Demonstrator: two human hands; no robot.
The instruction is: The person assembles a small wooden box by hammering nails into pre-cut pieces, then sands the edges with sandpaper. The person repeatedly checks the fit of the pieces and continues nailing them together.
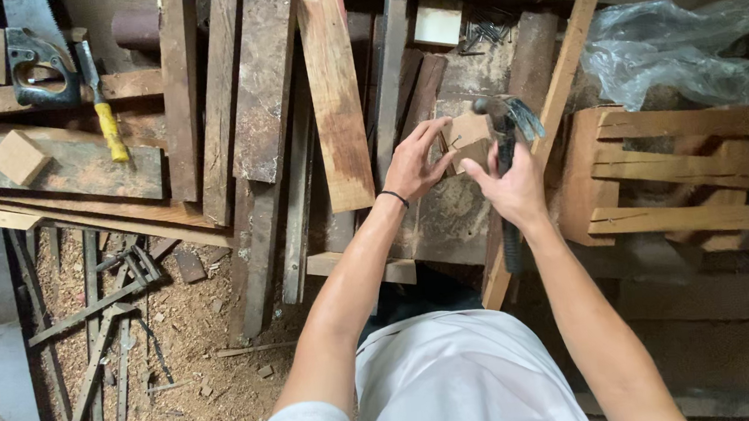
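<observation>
While our left hand (414, 164) pinches the small wooden block (468, 139) with thumb and fingertips, our right hand (513, 187) closes around the handle of the claw hammer (506, 140), its head raised just beside the block. We judge a nail is being set here; the next move calls for a steady block and a short, controlled tap. Planks (334, 88), a handsaw (37, 52) and a wooden stool (669, 171) lie around.

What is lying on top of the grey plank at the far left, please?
A small square wood block lies on the grey plank, near its left end. Other boards cross over its right end, so that end is hidden.
</observation>
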